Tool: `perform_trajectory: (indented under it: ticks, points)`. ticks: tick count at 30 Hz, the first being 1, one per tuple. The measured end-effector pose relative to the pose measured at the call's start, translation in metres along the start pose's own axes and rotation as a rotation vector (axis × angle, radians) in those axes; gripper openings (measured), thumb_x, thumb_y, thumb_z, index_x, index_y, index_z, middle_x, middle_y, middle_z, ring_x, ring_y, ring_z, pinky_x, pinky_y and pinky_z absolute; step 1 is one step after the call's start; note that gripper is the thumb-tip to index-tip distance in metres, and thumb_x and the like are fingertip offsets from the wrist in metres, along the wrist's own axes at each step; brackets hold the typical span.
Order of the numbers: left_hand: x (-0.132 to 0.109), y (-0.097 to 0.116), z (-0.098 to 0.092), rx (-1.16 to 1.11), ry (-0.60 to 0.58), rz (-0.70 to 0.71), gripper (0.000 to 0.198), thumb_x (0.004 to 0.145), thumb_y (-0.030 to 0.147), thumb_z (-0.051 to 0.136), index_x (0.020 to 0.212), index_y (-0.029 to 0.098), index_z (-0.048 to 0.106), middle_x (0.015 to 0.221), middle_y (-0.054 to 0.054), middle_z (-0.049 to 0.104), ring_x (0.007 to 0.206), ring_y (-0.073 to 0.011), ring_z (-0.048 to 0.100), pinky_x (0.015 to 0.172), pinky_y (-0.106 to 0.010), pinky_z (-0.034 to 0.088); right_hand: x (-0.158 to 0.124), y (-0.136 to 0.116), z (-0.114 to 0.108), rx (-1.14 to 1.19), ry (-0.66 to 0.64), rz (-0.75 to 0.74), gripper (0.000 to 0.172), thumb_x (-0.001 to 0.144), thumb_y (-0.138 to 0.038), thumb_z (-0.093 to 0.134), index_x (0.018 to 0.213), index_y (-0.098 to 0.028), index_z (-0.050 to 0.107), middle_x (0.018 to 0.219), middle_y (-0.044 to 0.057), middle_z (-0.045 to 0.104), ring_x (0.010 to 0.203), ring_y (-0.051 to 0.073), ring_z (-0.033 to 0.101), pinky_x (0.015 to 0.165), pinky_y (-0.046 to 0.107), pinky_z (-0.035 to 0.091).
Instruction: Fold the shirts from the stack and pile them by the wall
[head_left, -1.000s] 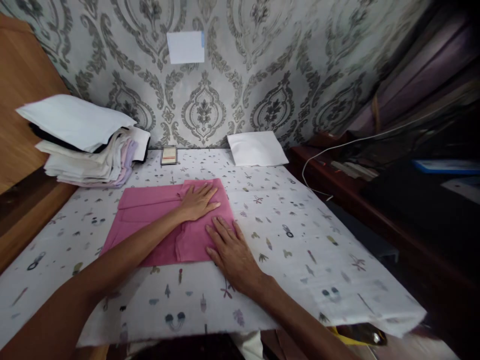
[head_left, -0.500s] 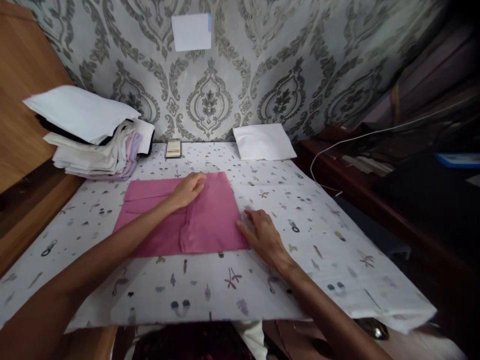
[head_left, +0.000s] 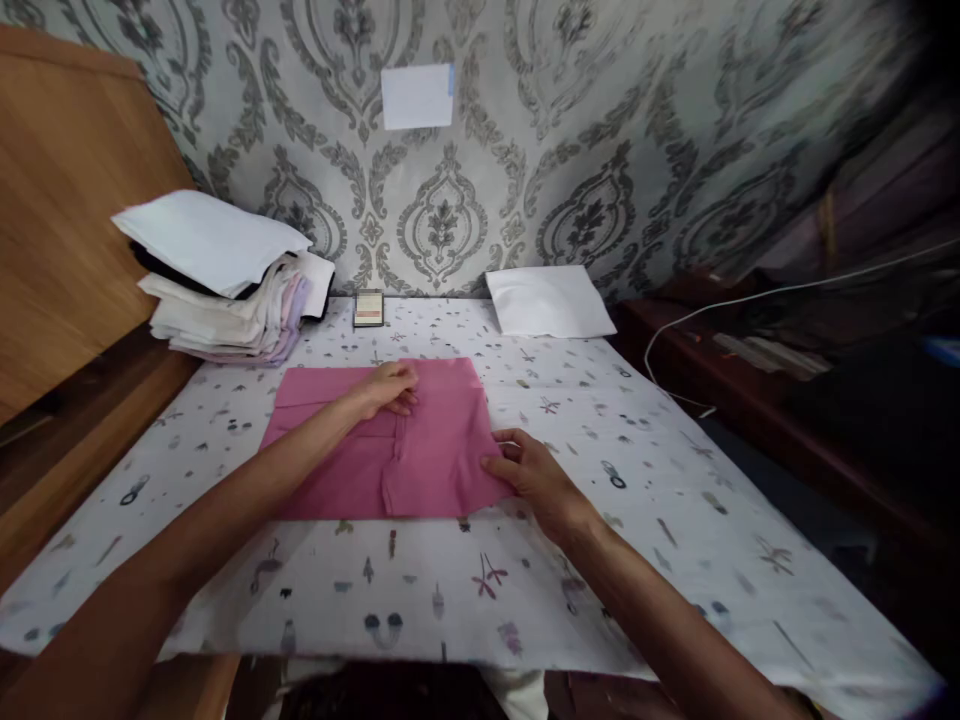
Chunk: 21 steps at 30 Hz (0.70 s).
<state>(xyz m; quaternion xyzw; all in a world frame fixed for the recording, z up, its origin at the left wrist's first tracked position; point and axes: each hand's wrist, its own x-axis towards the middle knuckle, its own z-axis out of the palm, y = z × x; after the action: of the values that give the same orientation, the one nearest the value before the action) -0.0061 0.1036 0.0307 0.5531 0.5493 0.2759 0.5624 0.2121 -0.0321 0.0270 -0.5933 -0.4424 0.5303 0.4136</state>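
Observation:
A folded pink cloth (head_left: 442,450) lies flat on the patterned tablecloth, with an overlapping fold running down its middle. My left hand (head_left: 388,388) rests over the upper part of that fold, its fingers loosely bent and apart. At the cloth's right edge, my right hand (head_left: 536,478) pinches the fabric between thumb and fingers. The edge there is pulled slightly up, and the lower right corner looks bent. My left forearm covers part of the cloth's left half.
A stack of folded clothes (head_left: 225,290) sits at the back left beside a wooden cabinet (head_left: 75,220). A small framed card (head_left: 368,308) and a white packet (head_left: 551,302) lie near the wall. A white cable (head_left: 720,304) trails at right over the patterned tablecloth (head_left: 585,590).
My right hand has closed on the cloth's right edge and lifted it a little. My left hand has bent its fingers near the fold. The camera view has shifted.

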Motion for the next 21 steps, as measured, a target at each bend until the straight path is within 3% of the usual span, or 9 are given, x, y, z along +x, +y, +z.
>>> perform_trajectory:
  ticks: [5, 9, 11, 13, 16, 18, 21]
  points:
    - [-0.006, 0.001, -0.011, -0.160, -0.059, -0.025, 0.039, 0.085, 0.055, 0.069, 0.087, 0.017, 0.060, 0.086, -0.008, 0.066, 0.075, -0.0190, 0.068, 0.068, -0.035, 0.059, -0.007, -0.016, 0.033, 0.120, 0.012, -0.222, 0.031, 0.066, -0.029, 0.069, 0.095, -0.019, 0.063, 0.087, 0.004, 0.071, 0.082, 0.020, 0.065, 0.073, 0.032, 0.051]
    - [-0.019, 0.003, -0.026, -0.355, -0.243, -0.003, 0.059, 0.079, 0.075, 0.062, 0.093, 0.017, 0.067, 0.086, -0.010, 0.071, 0.078, -0.0225, 0.070, 0.070, -0.035, 0.057, -0.006, -0.027, 0.074, -0.030, -0.058, -0.472, 0.029, 0.074, -0.022, 0.058, 0.101, -0.019, 0.068, 0.098, 0.005, 0.072, 0.092, 0.021, 0.066, 0.084, 0.035, 0.052]
    - [-0.024, 0.004, -0.036, -0.398, -0.247, 0.022, 0.064, 0.076, 0.079, 0.060, 0.090, 0.017, 0.069, 0.080, -0.009, 0.071, 0.075, -0.0227, 0.069, 0.069, -0.033, 0.056, -0.005, -0.028, 0.096, -0.134, -0.082, -0.585, 0.031, 0.076, -0.017, 0.054, 0.104, -0.020, 0.069, 0.103, 0.005, 0.072, 0.097, 0.021, 0.066, 0.089, 0.036, 0.051]
    - [-0.026, 0.005, -0.048, -0.402, -0.182, 0.055, 0.059, 0.073, 0.074, 0.068, 0.086, 0.016, 0.068, 0.074, -0.007, 0.070, 0.071, -0.0215, 0.067, 0.066, -0.032, 0.054, -0.007, -0.027, 0.117, -0.222, -0.100, -0.674, 0.033, 0.078, -0.013, 0.052, 0.105, -0.020, 0.070, 0.102, 0.006, 0.071, 0.097, 0.020, 0.066, 0.091, 0.036, 0.051]
    - [-0.028, 0.003, -0.069, -0.361, -0.041, 0.115, 0.040, 0.064, 0.045, 0.086, 0.083, 0.014, 0.068, 0.073, -0.005, 0.070, 0.068, -0.0193, 0.065, 0.065, -0.030, 0.051, -0.010, -0.027, 0.143, -0.285, -0.138, -0.755, 0.034, 0.080, -0.009, 0.049, 0.106, -0.019, 0.068, 0.102, 0.007, 0.070, 0.096, 0.020, 0.065, 0.089, 0.035, 0.052]
    - [-0.030, -0.001, -0.083, -0.340, 0.052, 0.113, 0.034, 0.057, 0.025, 0.087, 0.082, 0.013, 0.069, 0.073, -0.004, 0.071, 0.067, -0.0177, 0.064, 0.065, -0.029, 0.051, -0.012, -0.027, 0.156, -0.292, -0.163, -0.791, 0.034, 0.082, -0.008, 0.048, 0.108, -0.019, 0.067, 0.105, 0.007, 0.070, 0.098, 0.020, 0.064, 0.090, 0.035, 0.052]
    - [-0.038, -0.009, -0.105, -0.349, 0.119, 0.093, 0.029, 0.054, 0.014, 0.081, 0.080, 0.013, 0.068, 0.073, -0.003, 0.070, 0.066, -0.0157, 0.064, 0.066, -0.028, 0.053, -0.014, -0.030, 0.175, -0.308, -0.214, -0.835, 0.034, 0.085, -0.008, 0.048, 0.113, -0.020, 0.063, 0.109, 0.007, 0.069, 0.101, 0.019, 0.063, 0.091, 0.034, 0.051]
